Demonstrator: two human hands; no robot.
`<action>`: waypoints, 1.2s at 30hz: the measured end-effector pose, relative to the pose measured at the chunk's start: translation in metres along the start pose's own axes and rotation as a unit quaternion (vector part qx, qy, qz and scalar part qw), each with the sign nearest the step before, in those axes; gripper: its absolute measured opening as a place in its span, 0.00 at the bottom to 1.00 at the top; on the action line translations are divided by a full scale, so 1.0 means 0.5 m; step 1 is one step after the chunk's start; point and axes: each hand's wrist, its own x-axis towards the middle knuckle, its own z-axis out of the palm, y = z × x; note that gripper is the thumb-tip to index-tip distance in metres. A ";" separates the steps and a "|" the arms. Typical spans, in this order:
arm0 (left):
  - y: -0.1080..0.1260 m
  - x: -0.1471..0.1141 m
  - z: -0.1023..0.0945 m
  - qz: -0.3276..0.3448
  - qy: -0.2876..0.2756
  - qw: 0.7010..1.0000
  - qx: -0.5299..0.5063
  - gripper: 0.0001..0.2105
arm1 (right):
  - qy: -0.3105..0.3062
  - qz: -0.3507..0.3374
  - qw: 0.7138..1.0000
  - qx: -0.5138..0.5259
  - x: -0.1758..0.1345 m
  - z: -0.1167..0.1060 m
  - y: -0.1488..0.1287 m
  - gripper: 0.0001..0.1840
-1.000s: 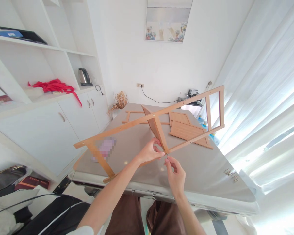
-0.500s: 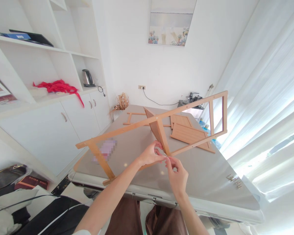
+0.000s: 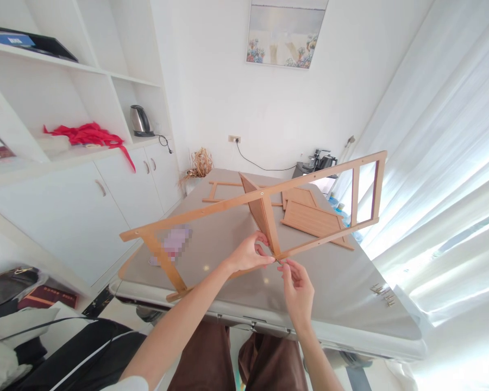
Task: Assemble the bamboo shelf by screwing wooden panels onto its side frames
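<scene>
A light wooden frame (image 3: 212,208) stands on its edge on the table, with a wooden panel (image 3: 256,205) set crosswise in its middle. My left hand (image 3: 248,254) is closed around the near lower corner where panel and frame meet, its thumb at the joint. Just right of that corner is my right hand (image 3: 297,285), its thumb and index finger pinched together. A tiny thin piece, perhaps a screw, shows at the joint between both hands; whether the right fingertips hold it is too small to make out.
Flat wooden panels (image 3: 315,220) and another wooden frame (image 3: 214,191) lie farther back on the grey table (image 3: 334,293). Several small brass-coloured screws (image 3: 383,293) are near the right edge. A blurred purple packet (image 3: 175,244) lies at the left.
My right hand has drawn slightly to the right, away from the joint. The left hand keeps its hold, and the view has shifted a little.
</scene>
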 end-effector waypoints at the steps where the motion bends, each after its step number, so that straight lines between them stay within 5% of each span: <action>1: 0.000 0.000 -0.001 0.002 0.001 1.000 0.002 0.22 | -0.004 0.007 1.000 -0.008 -0.003 -0.003 0.004 0.19; 5: -0.002 0.004 -0.001 0.013 0.009 1.000 0.006 0.22 | 0.007 0.012 0.996 -0.085 -0.010 -0.006 0.005 0.19; 9: 0.002 0.010 0.000 0.022 0.009 1.000 -0.006 0.22 | 0.031 -0.066 0.986 -0.153 -0.011 0.005 -0.007 0.18; 15: 0.000 0.015 0.005 0.016 0.022 0.999 -0.022 0.23 | 0.039 -0.029 0.996 -0.069 -0.014 0.027 0.003 0.19; 23: 0.003 0.010 -0.006 0.014 0.033 0.999 0.037 0.22 | -0.043 -0.024 0.999 0.017 -0.004 0.041 -0.009 0.15; 31: -0.005 0.010 0.003 0.001 0.010 1.000 0.001 0.21 | 0.040 -0.068 0.988 -0.135 0.019 0.036 -0.020 0.14; 36: -0.002 0.006 0.004 -0.011 0.010 1.000 -0.016 0.22 | 0.053 -0.034 0.997 -0.040 0.035 0.033 -0.022 0.24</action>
